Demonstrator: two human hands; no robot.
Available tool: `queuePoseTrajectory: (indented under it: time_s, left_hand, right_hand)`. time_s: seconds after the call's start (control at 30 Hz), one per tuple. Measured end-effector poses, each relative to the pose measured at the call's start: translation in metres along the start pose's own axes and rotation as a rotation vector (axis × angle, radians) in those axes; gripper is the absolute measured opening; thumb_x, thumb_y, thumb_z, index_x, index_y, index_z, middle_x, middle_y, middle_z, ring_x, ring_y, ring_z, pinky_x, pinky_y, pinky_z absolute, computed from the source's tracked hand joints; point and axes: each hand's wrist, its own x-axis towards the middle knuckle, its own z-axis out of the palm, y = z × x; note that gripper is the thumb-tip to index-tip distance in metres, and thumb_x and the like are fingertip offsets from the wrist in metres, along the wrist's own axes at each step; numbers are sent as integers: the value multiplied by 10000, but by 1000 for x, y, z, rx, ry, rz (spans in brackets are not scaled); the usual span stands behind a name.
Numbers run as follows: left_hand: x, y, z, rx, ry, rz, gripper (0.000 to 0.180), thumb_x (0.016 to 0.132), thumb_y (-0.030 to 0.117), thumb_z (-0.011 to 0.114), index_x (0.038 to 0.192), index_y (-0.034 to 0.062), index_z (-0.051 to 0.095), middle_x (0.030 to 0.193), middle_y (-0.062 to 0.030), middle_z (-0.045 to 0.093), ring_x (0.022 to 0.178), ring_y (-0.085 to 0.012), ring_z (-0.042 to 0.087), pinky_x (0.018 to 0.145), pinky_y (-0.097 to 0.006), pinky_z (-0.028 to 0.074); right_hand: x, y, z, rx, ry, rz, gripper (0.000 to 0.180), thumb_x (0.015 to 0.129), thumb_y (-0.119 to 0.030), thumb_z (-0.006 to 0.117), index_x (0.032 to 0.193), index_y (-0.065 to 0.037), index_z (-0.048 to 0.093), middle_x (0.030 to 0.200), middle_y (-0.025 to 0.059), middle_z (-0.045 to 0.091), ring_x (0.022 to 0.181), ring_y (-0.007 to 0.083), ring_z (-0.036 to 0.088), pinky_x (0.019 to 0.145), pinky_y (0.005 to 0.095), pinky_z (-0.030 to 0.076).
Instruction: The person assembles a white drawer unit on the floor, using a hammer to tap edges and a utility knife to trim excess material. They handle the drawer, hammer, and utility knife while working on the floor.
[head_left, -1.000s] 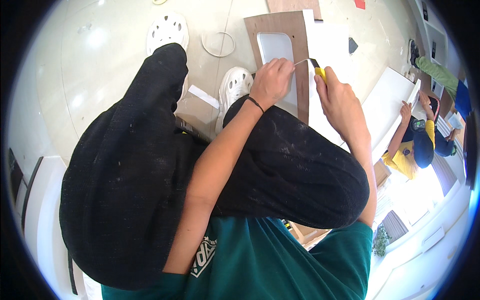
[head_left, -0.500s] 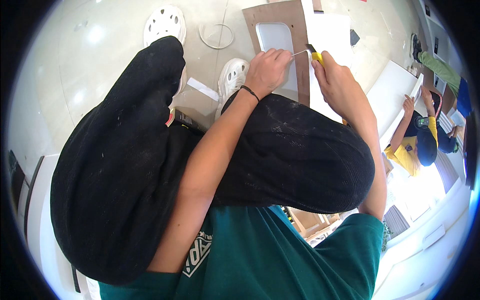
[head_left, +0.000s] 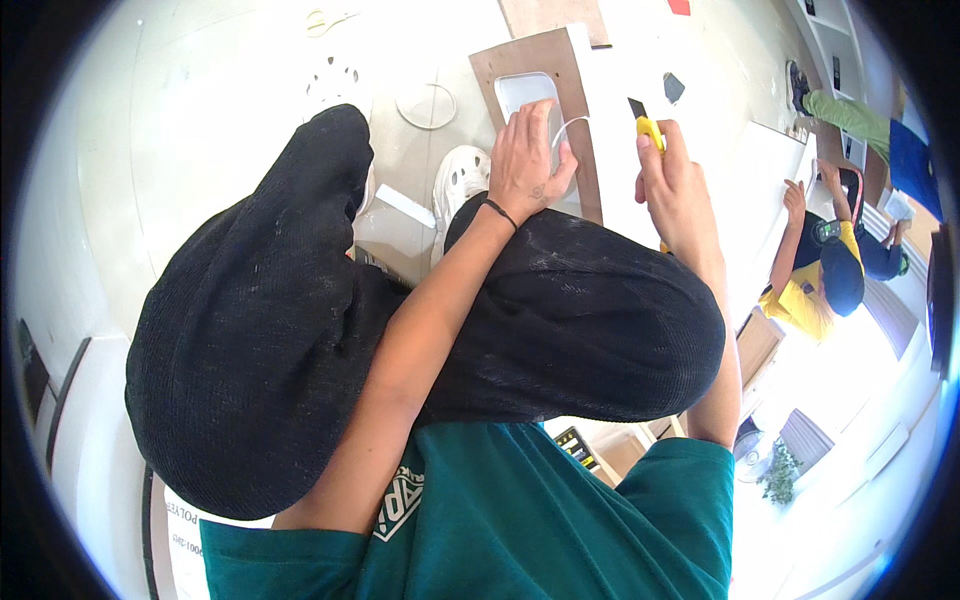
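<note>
My right hand grips a yellow utility knife, its dark blade extended and pointing away over a white surface. Fingers stretched and thumb apart, my left hand is at a brown panel with a white rounded inset. A thin white strip curves beside the left thumb and index finger; its other end is hidden by the hand. A gap separates the blade from this strip. The panel stands just beyond my bent knee.
On the tiled floor lie a white strip coil, a flat white piece and yellow-handled scissors. A dark grey piece rests right of the panel. At the right, a co-worker in yellow handles a white panel.
My left hand has gone from a closed pinch on the thin strip to spread fingers. The knife has moved right, away from the strip, and its blade points more upward.
</note>
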Motion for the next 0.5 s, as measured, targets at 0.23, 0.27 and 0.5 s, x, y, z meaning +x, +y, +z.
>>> queuePoseTrajectory:
  time_s: [0.23,0.27,0.5]
  left_hand:
    - [13,4,-1,15,-73,47,191,949,130,603,1100,19,563,974,-144,591,901,-337,582,775,-429,475]
    - [12,4,0,16,-118,42,195,951,143,606,1094,17,561,960,-144,590,893,-339,580,764,-429,473]
    - [8,16,12,-47,-99,-20,84,954,69,528,906,3,504,859,-168,551,826,-369,559,725,-475,461]
  right_hand:
    - [-3,24,21,-169,-8,-58,287,1051,-323,464,1092,-52,551,659,185,654,657,397,677,618,482,517]
    - [-2,25,22,-188,-9,-95,290,1050,-328,467,1083,-53,552,655,186,652,656,399,675,615,483,517]
    - [12,23,21,-271,-3,-272,295,1046,-349,467,1019,-67,549,644,193,644,653,407,669,599,494,518]
